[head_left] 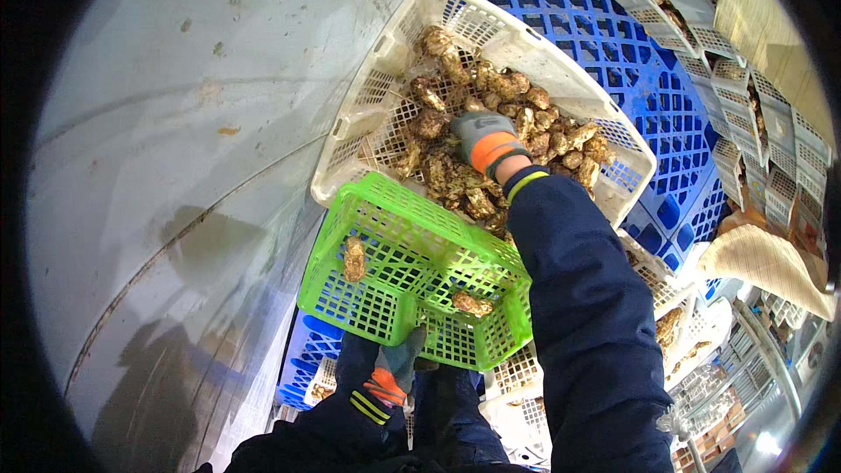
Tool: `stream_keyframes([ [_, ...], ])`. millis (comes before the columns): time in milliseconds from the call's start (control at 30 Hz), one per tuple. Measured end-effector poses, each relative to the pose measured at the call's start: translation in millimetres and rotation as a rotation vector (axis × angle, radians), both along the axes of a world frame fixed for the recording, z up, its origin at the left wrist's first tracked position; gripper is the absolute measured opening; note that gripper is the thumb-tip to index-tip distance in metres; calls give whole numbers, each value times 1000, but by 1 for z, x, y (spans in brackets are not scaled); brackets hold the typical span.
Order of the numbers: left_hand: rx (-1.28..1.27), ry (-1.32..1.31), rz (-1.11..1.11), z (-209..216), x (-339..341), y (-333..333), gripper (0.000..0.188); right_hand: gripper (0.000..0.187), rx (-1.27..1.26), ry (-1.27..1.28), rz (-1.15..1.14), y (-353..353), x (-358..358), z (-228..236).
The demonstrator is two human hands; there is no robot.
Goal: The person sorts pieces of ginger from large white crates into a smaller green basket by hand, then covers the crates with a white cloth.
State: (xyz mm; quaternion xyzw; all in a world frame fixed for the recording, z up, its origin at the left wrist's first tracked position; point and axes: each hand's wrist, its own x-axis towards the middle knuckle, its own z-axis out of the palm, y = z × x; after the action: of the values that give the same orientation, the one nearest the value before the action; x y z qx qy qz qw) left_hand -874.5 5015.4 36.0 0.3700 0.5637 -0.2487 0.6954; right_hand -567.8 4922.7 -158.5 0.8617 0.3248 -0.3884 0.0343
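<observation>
Apparently, oysters (pixel 477 201): were being picked over in the far white crate (pixel 569 66).
Right hand (pixel 487 138): reached among them; fingers hidden, hold could not be told.
Left hand (pixel 399 364): at the near rim, grip unclear.
Green basket (pixel 434 215): held two oysters; the next move called for a sure grip.

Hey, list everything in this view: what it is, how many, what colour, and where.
Large crate: one, white, top centre
Shells: too many to count, brown, piled in the large crate
Green basket: one, bright green, centre
Loose shells: two, brown, in the green basket
Blue slatted base: count unclear, blue, upper right
Other crates: several, white, right and lower centre
Sheets: two visible, beige, right
Grey surface: one, grey, left
Left hand: one, grey-orange glove, green basket's near edge
Right hand: one, grey-orange glove, among the shells
Sleeves: two, navy, bottom
</observation>
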Motion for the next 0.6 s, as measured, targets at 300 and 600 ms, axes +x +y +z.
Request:
stream_keyframes([
  [300, -52, 98, 46, -27, -29, -3, 33, 57, 1188, 1386, -1513, -97, -43, 97],
  [600, -2, 2, 43, -20, -21, -14, 37, 49, 1011, 532, -1318, -89, -54, 137],
])
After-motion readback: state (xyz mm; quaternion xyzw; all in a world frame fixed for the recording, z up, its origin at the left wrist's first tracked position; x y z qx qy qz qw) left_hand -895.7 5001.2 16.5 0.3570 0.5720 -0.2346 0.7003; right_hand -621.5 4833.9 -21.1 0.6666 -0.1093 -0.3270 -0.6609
